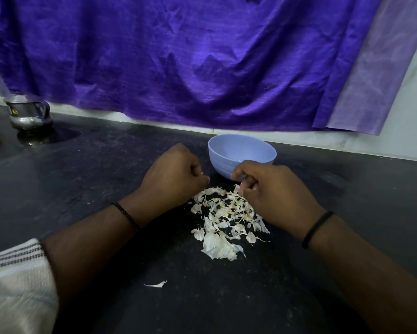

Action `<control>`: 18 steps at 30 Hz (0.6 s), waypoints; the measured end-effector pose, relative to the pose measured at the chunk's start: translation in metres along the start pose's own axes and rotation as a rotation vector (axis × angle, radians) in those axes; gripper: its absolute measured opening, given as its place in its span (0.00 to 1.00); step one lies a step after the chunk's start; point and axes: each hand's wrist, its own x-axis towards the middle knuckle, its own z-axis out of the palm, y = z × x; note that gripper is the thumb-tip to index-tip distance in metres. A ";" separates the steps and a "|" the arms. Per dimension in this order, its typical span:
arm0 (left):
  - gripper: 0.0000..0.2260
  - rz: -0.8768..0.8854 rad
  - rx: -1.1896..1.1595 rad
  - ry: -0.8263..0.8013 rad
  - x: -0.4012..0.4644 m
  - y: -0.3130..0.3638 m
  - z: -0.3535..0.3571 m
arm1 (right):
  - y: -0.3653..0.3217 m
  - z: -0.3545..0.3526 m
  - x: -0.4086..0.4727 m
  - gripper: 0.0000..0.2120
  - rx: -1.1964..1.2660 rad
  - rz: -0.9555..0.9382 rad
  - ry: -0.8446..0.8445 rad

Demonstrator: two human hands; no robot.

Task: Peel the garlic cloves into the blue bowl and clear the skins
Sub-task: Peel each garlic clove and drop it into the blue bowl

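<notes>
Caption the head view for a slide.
Two hands, left hand and right hand, work with curled fingers over a pile of garlic skins beside the blue bowl on a dark counter.

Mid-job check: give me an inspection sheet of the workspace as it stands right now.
Surface: dark counter, dusty, with small white specks.
Job's things: blue bowl upright beyond the hands; its contents are hidden by the near wall. Skins heaped on the counter between the forearms.
Clutter: one stray skin apart from the heap, nearer the camera; steel jug far left.
Hands: left hand curled, with something small and white at its fingertips; right hand pinches a small pale piece in front of the bowl. Whether these are cloves or skin cannot be told.
Cables: nothing seen.
Surroundings: purple cloth hanging over the pale wall behind.
</notes>
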 end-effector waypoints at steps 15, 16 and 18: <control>0.05 0.081 -0.060 -0.047 -0.001 0.002 0.011 | -0.007 0.015 0.000 0.04 -0.139 0.110 -0.096; 0.05 0.084 -0.061 -0.043 -0.002 0.003 0.011 | -0.006 0.014 -0.001 0.05 -0.122 0.109 -0.104; 0.06 0.095 -0.070 -0.031 -0.003 0.003 0.011 | -0.003 0.014 -0.001 0.05 -0.071 0.090 -0.096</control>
